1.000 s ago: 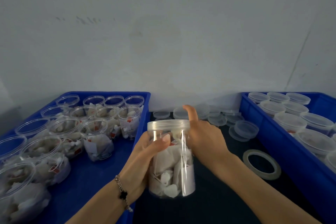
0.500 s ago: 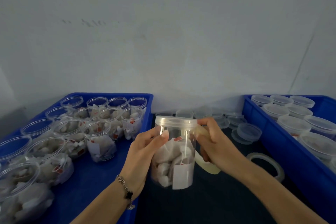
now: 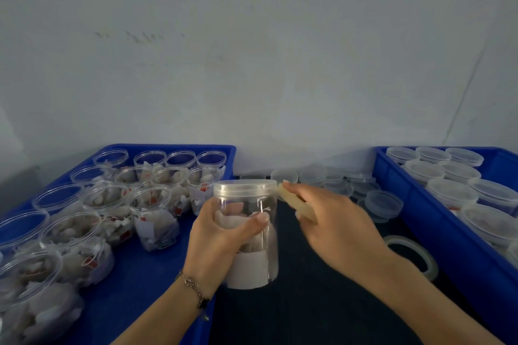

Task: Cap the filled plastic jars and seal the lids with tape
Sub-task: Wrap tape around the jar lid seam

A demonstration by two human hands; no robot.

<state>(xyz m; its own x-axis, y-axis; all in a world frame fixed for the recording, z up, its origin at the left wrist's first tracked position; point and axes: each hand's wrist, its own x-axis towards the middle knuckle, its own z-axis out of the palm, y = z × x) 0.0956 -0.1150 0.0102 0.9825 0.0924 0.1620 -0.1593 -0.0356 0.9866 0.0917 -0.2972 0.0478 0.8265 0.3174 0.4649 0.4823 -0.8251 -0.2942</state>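
Note:
My left hand [image 3: 221,238] grips a clear plastic jar [image 3: 266,249] filled with white sachets, held upright above the dark table. A translucent lid [image 3: 245,187] sits on top of it. My right hand [image 3: 333,221] holds a roll of yellowish tape [image 3: 300,204], and the tape's end touches the right edge of the lid. A second roll of clear tape [image 3: 414,255] lies flat on the table to the right.
A blue crate [image 3: 134,283] on the left holds several open filled jars [image 3: 152,216]. A blue crate [image 3: 448,238] on the right holds several capped jars [image 3: 451,190]. Loose lids [image 3: 384,203] are piled at the back of the dark table [image 3: 322,311], by the wall.
The jar has been lifted and turned in my left hand. My right hand came off the lid, took the tape roll and brought its end to the lid's right edge.

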